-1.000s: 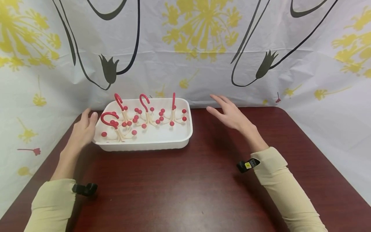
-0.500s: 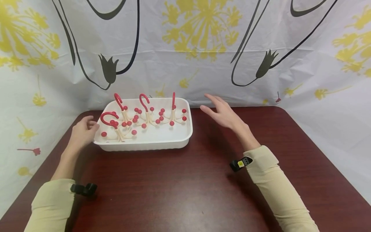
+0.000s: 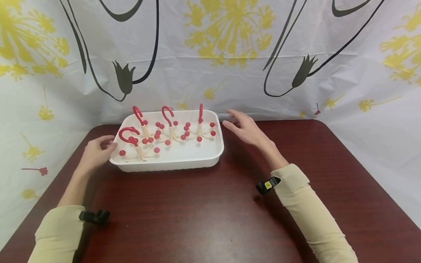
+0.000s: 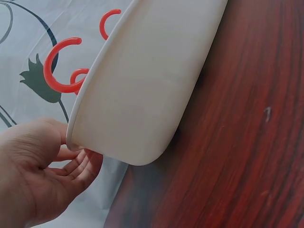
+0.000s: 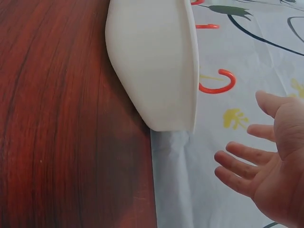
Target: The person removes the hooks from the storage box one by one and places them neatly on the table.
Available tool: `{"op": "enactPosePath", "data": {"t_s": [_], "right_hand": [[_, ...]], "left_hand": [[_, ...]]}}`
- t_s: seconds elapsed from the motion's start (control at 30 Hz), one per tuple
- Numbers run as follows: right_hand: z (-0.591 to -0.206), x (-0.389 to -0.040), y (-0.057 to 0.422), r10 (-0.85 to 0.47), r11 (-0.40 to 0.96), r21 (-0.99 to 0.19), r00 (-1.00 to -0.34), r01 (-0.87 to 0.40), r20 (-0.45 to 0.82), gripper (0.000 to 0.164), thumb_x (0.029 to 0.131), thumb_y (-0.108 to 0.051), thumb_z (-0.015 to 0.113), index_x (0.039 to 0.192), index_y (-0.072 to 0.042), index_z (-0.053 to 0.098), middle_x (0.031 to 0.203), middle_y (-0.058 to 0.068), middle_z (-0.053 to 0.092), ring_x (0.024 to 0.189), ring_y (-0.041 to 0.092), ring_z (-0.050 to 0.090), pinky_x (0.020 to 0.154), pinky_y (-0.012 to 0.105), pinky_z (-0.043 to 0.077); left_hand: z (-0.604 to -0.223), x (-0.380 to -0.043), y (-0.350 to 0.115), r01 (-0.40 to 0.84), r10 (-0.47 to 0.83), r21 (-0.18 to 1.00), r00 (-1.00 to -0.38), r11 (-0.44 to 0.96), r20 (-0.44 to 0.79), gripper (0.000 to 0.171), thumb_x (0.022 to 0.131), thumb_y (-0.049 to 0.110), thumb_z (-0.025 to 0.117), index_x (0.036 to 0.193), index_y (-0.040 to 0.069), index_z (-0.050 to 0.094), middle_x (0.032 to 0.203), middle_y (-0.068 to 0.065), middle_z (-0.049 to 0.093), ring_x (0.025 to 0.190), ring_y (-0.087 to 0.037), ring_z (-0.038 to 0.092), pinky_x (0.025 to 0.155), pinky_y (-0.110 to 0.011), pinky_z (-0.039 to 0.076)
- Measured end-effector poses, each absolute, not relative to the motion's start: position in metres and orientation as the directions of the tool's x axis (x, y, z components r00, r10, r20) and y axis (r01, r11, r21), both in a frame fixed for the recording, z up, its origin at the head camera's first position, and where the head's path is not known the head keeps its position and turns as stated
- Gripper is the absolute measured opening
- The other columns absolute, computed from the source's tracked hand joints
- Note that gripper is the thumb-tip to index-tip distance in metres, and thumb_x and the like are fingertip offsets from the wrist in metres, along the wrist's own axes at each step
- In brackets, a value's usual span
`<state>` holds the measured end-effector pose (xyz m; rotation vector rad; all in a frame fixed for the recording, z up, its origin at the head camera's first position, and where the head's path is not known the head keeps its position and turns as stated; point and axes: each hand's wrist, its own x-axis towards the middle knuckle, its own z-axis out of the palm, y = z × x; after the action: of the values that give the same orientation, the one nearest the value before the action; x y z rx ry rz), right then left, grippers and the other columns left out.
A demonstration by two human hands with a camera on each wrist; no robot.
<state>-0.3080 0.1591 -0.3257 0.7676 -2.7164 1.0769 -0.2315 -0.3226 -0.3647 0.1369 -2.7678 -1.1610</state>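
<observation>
A white plastic tray (image 3: 177, 155) stands at the back left of the table. In it are several upright pieces (image 3: 171, 131) with red hooked tops, beige stems and splayed arms tipped with red balls. At the tray's left end, my left hand (image 3: 95, 153) grips the rim; in the left wrist view its fingers (image 4: 88, 168) curl beneath the rim, and the thumb tip is hidden behind it. My right hand (image 3: 246, 129) hovers just off the tray's right end with spread fingers, holding nothing. The right wrist view shows a gap between hand and tray.
The dark reddish-brown wooden table (image 3: 204, 212) extends in front of the tray and to its right. Behind and at both sides hangs a white sheet (image 3: 210, 84) printed with yellow and grey flowers, close to the tray's back edge.
My left hand's fingers have bent onto the tray's left rim, and the tray has slid slightly right. My right hand has moved left, closer to the tray's right end.
</observation>
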Motion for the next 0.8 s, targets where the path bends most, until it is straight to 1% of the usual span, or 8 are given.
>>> {"op": "enactPosePath", "data": {"t_s": [0.07, 0.13, 0.3, 0.4, 0.6, 0.8], "right_hand": [[-0.327, -0.309, 0.157, -0.405, 0.607, -0.63, -0.871, -0.484, 0.279, 0.063, 0.102, -0.038, 0.059, 0.152, -0.004, 0.041, 0.14, 0.021, 0.054, 0.121, 0.035, 0.059, 0.104, 0.051, 0.045], [-0.327, -0.31, 0.156, -0.395, 0.596, -0.652, -0.878, -0.469, 0.271, 0.063, 0.101, -0.037, 0.06, 0.152, -0.005, 0.042, 0.139, 0.021, 0.055, 0.12, 0.034, 0.06, 0.103, 0.05, 0.047], [-0.329, -0.312, 0.15, -0.382, 0.582, -0.668, -0.881, -0.464, 0.279, 0.056, 0.1, -0.032, 0.063, 0.147, -0.006, 0.047, 0.129, 0.017, 0.062, 0.114, 0.03, 0.063, 0.099, 0.046, 0.05], [-0.331, -0.313, 0.148, -0.378, 0.584, -0.664, -0.88, -0.468, 0.288, 0.054, 0.1, -0.03, 0.064, 0.145, -0.006, 0.049, 0.125, 0.016, 0.065, 0.112, 0.029, 0.064, 0.098, 0.045, 0.051], [-0.331, -0.314, 0.144, -0.35, 0.577, -0.687, -0.894, -0.441, 0.28, 0.053, 0.1, -0.031, 0.064, 0.144, -0.006, 0.05, 0.125, 0.016, 0.064, 0.113, 0.031, 0.063, 0.099, 0.047, 0.05], [-0.326, -0.315, 0.141, -0.314, 0.567, -0.711, -0.907, -0.417, 0.281, 0.049, 0.099, -0.032, 0.065, 0.14, -0.006, 0.055, 0.124, 0.015, 0.065, 0.111, 0.03, 0.064, 0.096, 0.045, 0.052]], "left_hand": [[-0.365, -0.231, -0.32, -0.027, -0.127, 0.727, -0.988, 0.686, 0.084, 0.056, 0.103, 0.029, 0.054, 0.143, -0.009, 0.046, 0.127, -0.031, 0.055, 0.113, -0.044, 0.055, 0.067, -0.009, 0.043], [-0.365, -0.23, -0.317, -0.018, -0.118, 0.73, -0.989, 0.683, 0.086, 0.055, 0.103, 0.028, 0.055, 0.142, -0.01, 0.047, 0.125, -0.031, 0.056, 0.111, -0.043, 0.055, 0.065, -0.007, 0.042], [-0.367, -0.23, -0.308, 0.012, -0.1, 0.735, -0.989, 0.678, 0.108, 0.051, 0.102, 0.024, 0.056, 0.14, -0.01, 0.049, 0.121, -0.029, 0.058, 0.106, -0.039, 0.056, 0.065, -0.008, 0.043], [-0.368, -0.23, -0.302, 0.036, -0.08, 0.749, -0.99, 0.662, 0.118, 0.05, 0.102, 0.022, 0.057, 0.14, -0.011, 0.049, 0.12, -0.029, 0.058, 0.106, -0.038, 0.057, 0.066, -0.007, 0.044], [-0.369, -0.231, -0.29, 0.035, -0.061, 0.775, -0.994, 0.631, 0.095, 0.051, 0.102, 0.019, 0.058, 0.142, -0.011, 0.046, 0.122, -0.029, 0.056, 0.106, -0.038, 0.056, 0.067, -0.008, 0.046], [-0.37, -0.231, -0.276, 0.035, -0.053, 0.791, -0.995, 0.611, 0.085, 0.051, 0.102, 0.018, 0.057, 0.143, -0.01, 0.045, 0.123, -0.029, 0.056, 0.106, -0.038, 0.058, 0.069, -0.009, 0.048]]}}
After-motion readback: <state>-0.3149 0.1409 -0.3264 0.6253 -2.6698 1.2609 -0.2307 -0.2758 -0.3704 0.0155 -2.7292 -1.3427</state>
